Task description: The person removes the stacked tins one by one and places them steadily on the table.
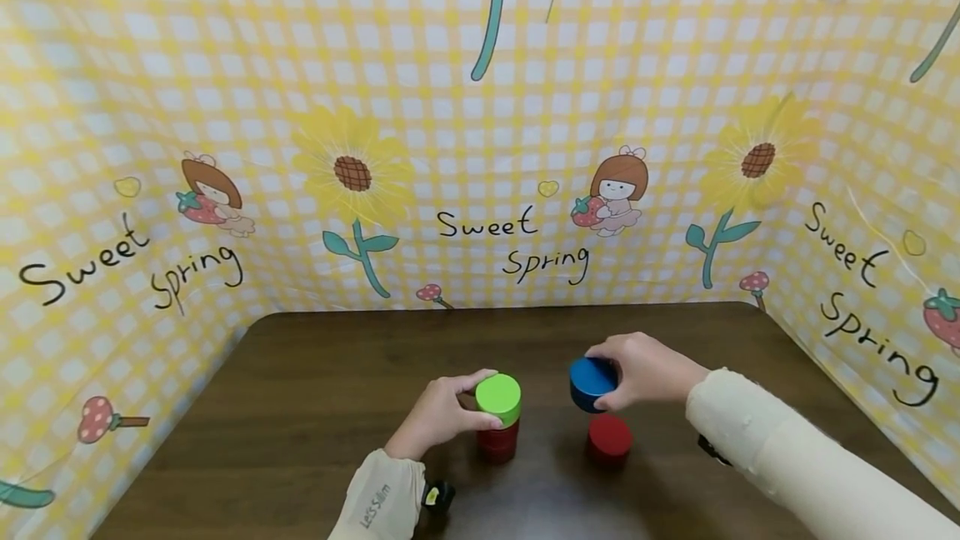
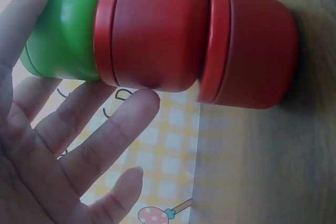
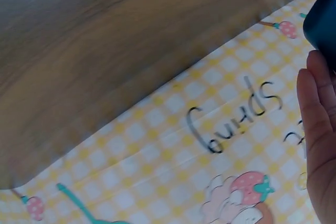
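Note:
A round green tin (image 1: pixel 498 397) tops a stack at the middle of the table, and my left hand (image 1: pixel 438 417) grips it between thumb and fingers. Beneath it, in the left wrist view, come an upper red tin (image 2: pixel 157 30) and a lower red tin (image 2: pixel 257 51), set slightly out of line. My right hand (image 1: pixel 647 369) holds a round blue tin (image 1: pixel 588 386) by its sides, right of the stack; it looks raised off the table. Another red tin (image 1: pixel 609 442) stands in front of the blue one. The right wrist view catches only part of the blue tin (image 3: pixel 323 24).
The dark wooden table (image 1: pixel 315 373) runs back to a yellow-and-white checked cloth (image 1: pixel 480 140) hanging behind and along both sides. Dark wrist straps (image 1: pixel 438 496) sit at the cream sleeves (image 1: pixel 757 432).

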The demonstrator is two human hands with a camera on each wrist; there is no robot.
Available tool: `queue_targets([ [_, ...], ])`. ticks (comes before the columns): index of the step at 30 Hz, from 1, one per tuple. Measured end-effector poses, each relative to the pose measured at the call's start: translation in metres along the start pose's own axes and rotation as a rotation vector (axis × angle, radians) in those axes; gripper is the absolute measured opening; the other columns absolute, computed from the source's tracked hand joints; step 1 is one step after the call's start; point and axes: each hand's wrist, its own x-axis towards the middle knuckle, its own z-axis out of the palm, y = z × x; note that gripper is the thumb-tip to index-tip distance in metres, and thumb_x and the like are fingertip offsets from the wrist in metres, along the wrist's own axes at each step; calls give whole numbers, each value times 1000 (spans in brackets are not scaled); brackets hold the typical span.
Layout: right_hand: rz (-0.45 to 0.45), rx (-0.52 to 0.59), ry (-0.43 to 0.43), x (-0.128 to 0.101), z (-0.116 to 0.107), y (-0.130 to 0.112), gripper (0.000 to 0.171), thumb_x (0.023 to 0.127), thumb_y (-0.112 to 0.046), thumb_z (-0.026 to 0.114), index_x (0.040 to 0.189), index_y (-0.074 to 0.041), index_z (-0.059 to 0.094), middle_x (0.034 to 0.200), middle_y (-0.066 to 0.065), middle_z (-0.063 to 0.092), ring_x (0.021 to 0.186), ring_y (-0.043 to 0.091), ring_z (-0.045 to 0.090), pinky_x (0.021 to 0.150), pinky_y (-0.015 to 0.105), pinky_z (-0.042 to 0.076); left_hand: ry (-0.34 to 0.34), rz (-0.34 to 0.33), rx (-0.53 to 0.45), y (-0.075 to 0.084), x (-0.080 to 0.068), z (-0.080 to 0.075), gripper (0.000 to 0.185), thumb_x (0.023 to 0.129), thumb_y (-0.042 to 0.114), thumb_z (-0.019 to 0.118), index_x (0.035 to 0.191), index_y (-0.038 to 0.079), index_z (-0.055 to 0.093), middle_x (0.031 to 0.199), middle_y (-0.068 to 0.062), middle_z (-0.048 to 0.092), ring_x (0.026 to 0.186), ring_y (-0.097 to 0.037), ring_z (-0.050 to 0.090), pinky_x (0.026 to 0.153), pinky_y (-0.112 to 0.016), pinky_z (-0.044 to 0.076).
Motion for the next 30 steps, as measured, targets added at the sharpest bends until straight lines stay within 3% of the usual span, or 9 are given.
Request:
queue_targets([
  [6,24,24,50,-18,-6,11,53,74,-30,81,112,5,64,98,7,65,81,15,59,70,30,53,-4,0,-1,1,-1,-2,64,74,27,83,130,6,60,99,-5,70,83,-19,62,65,-26,48],
  [15,77,54,127,-43,-15,20,55,72,-29,83,111,6,64,97,9,66,78,14,61,68,30,54,13,-14,15,0,-3,-5,63,74,27,84,130,7,61,97,-2,69,84,-17,60,65,-27,47],
  [21,115,75,162,-63,-9,31,56,72,-27,84,112,6,63,97,8,66,77,10,61,65,25,52,-3,-14,16,0,-2,-4,64,74,29,83,130,8,61,102,-3,70,92,-18,61,73,-31,48],
  [30,88,-40,149,-72,-5,39,57,69,-29,85,109,6,65,92,3,65,77,9,59,64,26,51,-7,-8,14,-1,-1,-1,64,74,29,83,130,8,61,104,-4,70,96,-19,61,80,-39,48],
])
